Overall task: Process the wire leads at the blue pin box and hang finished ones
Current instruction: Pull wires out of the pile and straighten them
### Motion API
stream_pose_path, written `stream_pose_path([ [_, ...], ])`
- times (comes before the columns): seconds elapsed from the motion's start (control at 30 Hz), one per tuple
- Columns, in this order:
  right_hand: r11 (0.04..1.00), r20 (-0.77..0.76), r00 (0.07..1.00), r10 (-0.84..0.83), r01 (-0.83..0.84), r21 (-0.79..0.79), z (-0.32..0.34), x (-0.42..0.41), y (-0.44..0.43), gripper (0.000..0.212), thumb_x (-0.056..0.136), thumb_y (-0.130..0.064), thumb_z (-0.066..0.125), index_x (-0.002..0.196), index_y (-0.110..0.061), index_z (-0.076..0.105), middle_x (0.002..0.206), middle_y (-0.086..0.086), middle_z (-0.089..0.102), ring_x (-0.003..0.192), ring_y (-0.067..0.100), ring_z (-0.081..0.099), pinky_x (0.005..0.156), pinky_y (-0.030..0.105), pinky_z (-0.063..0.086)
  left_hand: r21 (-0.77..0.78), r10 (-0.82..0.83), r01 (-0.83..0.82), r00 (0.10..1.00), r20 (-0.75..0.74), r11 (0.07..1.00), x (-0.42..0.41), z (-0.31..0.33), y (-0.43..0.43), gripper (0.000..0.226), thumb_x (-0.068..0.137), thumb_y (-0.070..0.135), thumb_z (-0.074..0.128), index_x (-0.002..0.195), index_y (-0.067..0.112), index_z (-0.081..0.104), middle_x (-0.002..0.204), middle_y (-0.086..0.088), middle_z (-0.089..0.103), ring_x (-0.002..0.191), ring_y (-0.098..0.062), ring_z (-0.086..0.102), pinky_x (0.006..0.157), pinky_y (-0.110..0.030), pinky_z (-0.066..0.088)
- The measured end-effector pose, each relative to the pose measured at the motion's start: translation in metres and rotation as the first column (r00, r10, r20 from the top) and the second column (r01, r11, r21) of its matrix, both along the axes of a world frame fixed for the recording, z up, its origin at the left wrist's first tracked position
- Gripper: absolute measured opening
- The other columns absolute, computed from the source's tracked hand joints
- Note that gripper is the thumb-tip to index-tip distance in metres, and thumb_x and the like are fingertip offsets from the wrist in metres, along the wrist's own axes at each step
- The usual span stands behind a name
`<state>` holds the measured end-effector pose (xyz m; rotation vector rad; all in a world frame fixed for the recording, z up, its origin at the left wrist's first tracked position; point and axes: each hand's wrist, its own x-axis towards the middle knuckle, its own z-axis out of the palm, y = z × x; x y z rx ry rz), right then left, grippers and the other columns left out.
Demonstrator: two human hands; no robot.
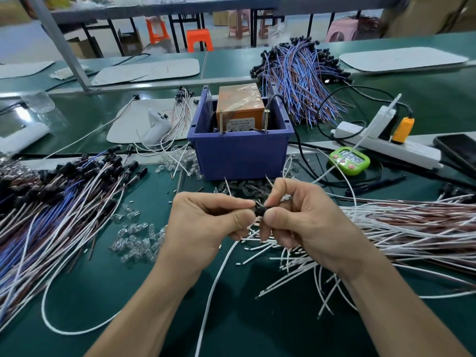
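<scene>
My left hand [208, 217] and my right hand [296, 215] meet in front of the blue pin box [240, 153]. Both pinch one small black socket [259, 210] between thumbs and forefingers. A white wire lead [216, 276] trails from under the hands toward me. The blue box holds an orange unit [240, 106] wrapped in clear tape, with two upright brass pins [266, 119] at its front rim. Loose white and brown leads [401, 228] lie in a heap to the right of my right hand.
A pile of socketed leads [51, 199] covers the left of the green mat. Clear glass bulbs [136, 240] are scattered near my left hand. Another bundle [301, 76] lies behind the box. A green timer [349, 160], a power strip [386, 145] and a phone [458, 150] sit at right.
</scene>
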<state>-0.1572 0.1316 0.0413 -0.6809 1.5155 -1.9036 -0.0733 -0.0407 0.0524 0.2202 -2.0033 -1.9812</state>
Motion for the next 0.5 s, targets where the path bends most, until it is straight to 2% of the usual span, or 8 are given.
stream_pose_path([
  [0.03, 1.0, 0.025, 1.0, 0.002, -0.001, -0.025, 0.0, 0.001, -0.001, 0.017, 0.085, -0.005, 0.07, 0.084, -0.016, 0.057, 0.067, 0.021, 0.07, 0.04, 0.013, 0.048, 0.04, 0.019, 0.035, 0.009, 0.014, -0.014, 1.0, 0.003, 1.0, -0.001, -0.002, 0.0, 0.023, 0.069, -0.003, 0.085, 0.072, 0.019, 0.085, 0.057, -0.014, 0.07, 0.045, -0.014, 0.061, 0.049, -0.02, 0.05],
  [0.1, 0.998, 0.059, 0.998, 0.014, -0.01, -0.062, -0.001, 0.002, -0.003, 0.018, 0.086, -0.005, 0.069, 0.08, -0.02, 0.06, 0.067, 0.023, 0.068, 0.04, 0.013, 0.049, 0.04, 0.019, 0.035, 0.041, 0.026, -0.026, 1.0, 0.0, 0.999, -0.001, -0.004, 0.001, 0.016, 0.064, 0.006, 0.086, 0.071, 0.02, 0.084, 0.057, -0.014, 0.07, 0.046, -0.014, 0.061, 0.049, -0.021, 0.051],
  [0.2, 0.999, 0.035, 0.999, -0.002, 0.003, -0.04, -0.002, 0.002, -0.005, 0.021, 0.085, -0.006, 0.07, 0.077, -0.023, 0.061, 0.067, 0.023, 0.069, 0.041, 0.014, 0.049, 0.041, 0.019, 0.036, 0.051, 0.059, -0.058, 0.998, -0.02, 0.997, 0.0, -0.007, 0.004, 0.015, 0.059, 0.015, 0.085, 0.072, 0.021, 0.084, 0.058, -0.013, 0.071, 0.047, -0.014, 0.062, 0.05, -0.021, 0.052],
  [0.4, 0.998, -0.063, 0.998, -0.02, 0.024, 0.066, 0.0, 0.0, 0.0, 0.017, 0.09, -0.003, 0.07, 0.082, -0.015, 0.062, 0.068, 0.022, 0.069, 0.044, 0.016, 0.049, 0.044, 0.02, 0.04, -0.058, 0.083, -0.085, 0.996, -0.032, 0.995, -0.001, -0.011, 0.005, 0.03, 0.068, -0.007, 0.086, 0.073, 0.022, 0.084, 0.057, -0.012, 0.071, 0.047, -0.015, 0.063, 0.051, -0.022, 0.053],
  [0.5, 0.993, -0.122, 0.991, -0.061, 0.072, 0.093, 0.002, -0.003, 0.003, 0.019, 0.09, 0.001, 0.071, 0.08, -0.014, 0.065, 0.066, 0.022, 0.069, 0.044, 0.016, 0.049, 0.044, 0.021, 0.041, -0.06, 0.07, -0.07, 0.997, -0.013, 0.996, -0.003, -0.012, 0.01, 0.029, 0.072, -0.012, 0.083, 0.075, 0.016, 0.084, 0.056, -0.011, 0.07, 0.046, -0.014, 0.063, 0.05, -0.022, 0.053],
])
